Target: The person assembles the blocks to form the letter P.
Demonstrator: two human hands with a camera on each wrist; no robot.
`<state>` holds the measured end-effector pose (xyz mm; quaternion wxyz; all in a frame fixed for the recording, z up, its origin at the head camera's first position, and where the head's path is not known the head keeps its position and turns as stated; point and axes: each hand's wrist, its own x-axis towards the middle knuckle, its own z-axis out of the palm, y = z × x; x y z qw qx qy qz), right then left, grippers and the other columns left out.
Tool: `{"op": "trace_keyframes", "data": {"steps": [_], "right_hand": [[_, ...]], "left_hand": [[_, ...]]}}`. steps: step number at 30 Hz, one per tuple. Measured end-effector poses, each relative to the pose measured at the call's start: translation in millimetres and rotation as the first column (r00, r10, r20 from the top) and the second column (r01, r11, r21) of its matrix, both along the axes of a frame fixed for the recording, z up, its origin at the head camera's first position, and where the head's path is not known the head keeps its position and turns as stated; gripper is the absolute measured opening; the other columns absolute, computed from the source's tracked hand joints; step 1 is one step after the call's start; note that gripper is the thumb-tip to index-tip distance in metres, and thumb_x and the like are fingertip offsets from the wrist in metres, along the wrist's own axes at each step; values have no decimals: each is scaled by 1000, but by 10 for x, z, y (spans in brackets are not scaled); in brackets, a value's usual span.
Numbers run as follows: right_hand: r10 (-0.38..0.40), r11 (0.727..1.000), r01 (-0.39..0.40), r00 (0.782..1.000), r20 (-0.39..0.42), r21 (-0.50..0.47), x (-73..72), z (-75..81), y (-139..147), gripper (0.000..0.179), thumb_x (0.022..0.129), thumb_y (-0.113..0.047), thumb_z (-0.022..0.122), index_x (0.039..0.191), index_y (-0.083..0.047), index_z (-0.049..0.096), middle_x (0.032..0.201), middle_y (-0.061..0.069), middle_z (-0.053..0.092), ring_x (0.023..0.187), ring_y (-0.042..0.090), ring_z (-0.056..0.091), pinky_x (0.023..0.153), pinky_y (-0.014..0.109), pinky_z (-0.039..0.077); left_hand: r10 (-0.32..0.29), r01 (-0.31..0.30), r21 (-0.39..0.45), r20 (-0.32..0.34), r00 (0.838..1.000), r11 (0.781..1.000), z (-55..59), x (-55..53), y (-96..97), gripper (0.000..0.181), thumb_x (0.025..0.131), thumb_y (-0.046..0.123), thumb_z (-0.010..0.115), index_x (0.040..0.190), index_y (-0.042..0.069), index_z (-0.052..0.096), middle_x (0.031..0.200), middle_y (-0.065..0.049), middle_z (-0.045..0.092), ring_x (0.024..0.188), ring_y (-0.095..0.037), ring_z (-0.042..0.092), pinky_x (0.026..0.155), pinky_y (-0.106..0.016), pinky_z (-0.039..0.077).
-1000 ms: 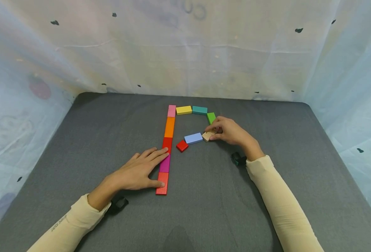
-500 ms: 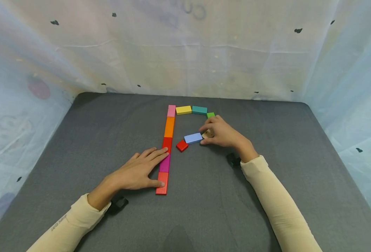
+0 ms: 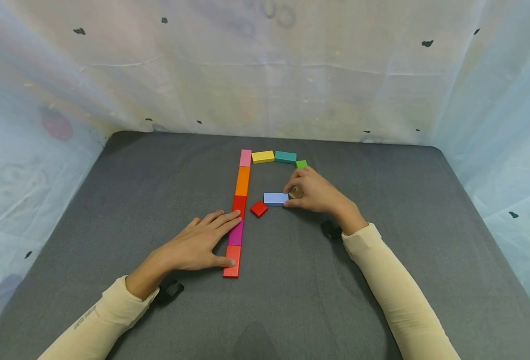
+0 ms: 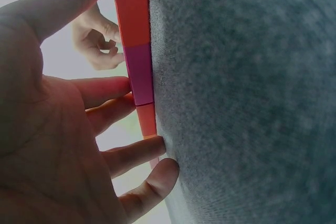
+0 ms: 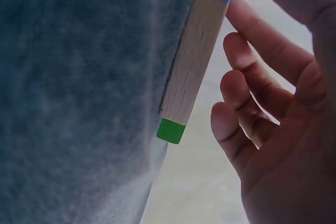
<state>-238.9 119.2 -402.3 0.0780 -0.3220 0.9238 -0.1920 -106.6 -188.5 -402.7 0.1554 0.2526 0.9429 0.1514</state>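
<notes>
In the head view my left hand (image 3: 196, 245) lies with spread fingers on a straight column of flat blocks. The magenta block (image 3: 235, 236) shows between its fingers and thumb, and the thumb touches the coral-red block (image 3: 231, 271) at the near end. My right hand (image 3: 321, 195) pinches the right end of a light blue block (image 3: 275, 199) between thumb and index finger. Partly hidden under that hand is a plain wooden block (image 5: 194, 59), touching the blue one. A green block (image 5: 171, 131) follows at its other end. Left of the blue block sits a small red block (image 3: 258, 209), turned diagonally.
Up the column come a red block (image 3: 239, 202), an orange block (image 3: 242, 181) and a pink block (image 3: 245, 158). A yellow block (image 3: 262, 157) and a teal block (image 3: 286, 157) run right from the top. Grey cloth covers the table (image 3: 359, 300); pale curtains surround it.
My right hand has shifted left from the wooden block to the blue block. The blue block has turned from slanted to nearly level, and the small red block moved slightly. My left hand stayed put.
</notes>
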Motion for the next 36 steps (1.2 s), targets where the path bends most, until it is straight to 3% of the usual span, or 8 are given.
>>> {"op": "trace_keyframes", "data": {"steps": [5, 14, 19, 25, 30, 36], "right_hand": [[-1, 1000, 1, 1000, 6, -8, -6, 4, 17, 31, 82, -37, 81, 105, -16, 77, 114, 2, 61, 109, 22, 48, 102, 45, 43], [27, 999, -27, 1000, -4, -25, -11, -1, -13, 36, 83, -38, 81, 111, -16, 76, 115, 2, 62, 108, 22, 49, 97, 44, 44], [114, 993, -116, 992, -47, -34, 22, -14, -138, 45, 81, -41, 82, 119, -17, 73, 117, 2, 62, 109, 22, 50, 97, 41, 44], [248, 969, -247, 963, -104, 25, 46, -26, -396, 46, 81, -47, 81, 117, -21, 73, 119, 1, 62, 116, 22, 47, 101, 40, 42], [271, 961, -261, 957, -108, 93, 41, -26, -517, 42, 81, -48, 79, 114, -22, 74, 118, 0, 62, 114, 20, 47, 102, 41, 41], [265, 963, -257, 959, -103, 84, 42, 7, -605, 38, 82, -48, 79, 107, -19, 75, 114, 0, 65, 108, 20, 50, 99, 41, 42]], "left_hand": [[3, -3, -3, 2, 1000, 1000, 9, 1, -3, 99, 82, 59, 73, 160, 26, 22, 166, 4, 23, 151, -31, 23, 111, -67, 27], [6, -6, -4, 10, 1000, 1000, 20, 6, -14, 99, 82, 60, 72, 160, 25, 23, 166, 4, 22, 151, -31, 23, 111, -67, 27], [6, -6, -10, 17, 1000, 1000, 11, 13, -15, 99, 82, 61, 72, 160, 25, 22, 166, 4, 22, 151, -31, 23, 111, -68, 26], [9, -9, -10, 22, 1000, 1000, -14, 18, -2, 99, 82, 62, 71, 160, 26, 22, 166, 5, 22, 151, -31, 22, 112, -67, 25], [5, -4, -10, 24, 1000, 1000, -17, 7, 11, 99, 82, 63, 70, 160, 27, 21, 166, 5, 22, 152, -30, 22, 113, -68, 24], [6, -6, -9, 26, 1000, 1000, 4, -4, 5, 99, 82, 63, 71, 160, 27, 21, 166, 5, 22, 152, -30, 22, 113, -68, 24]]}}
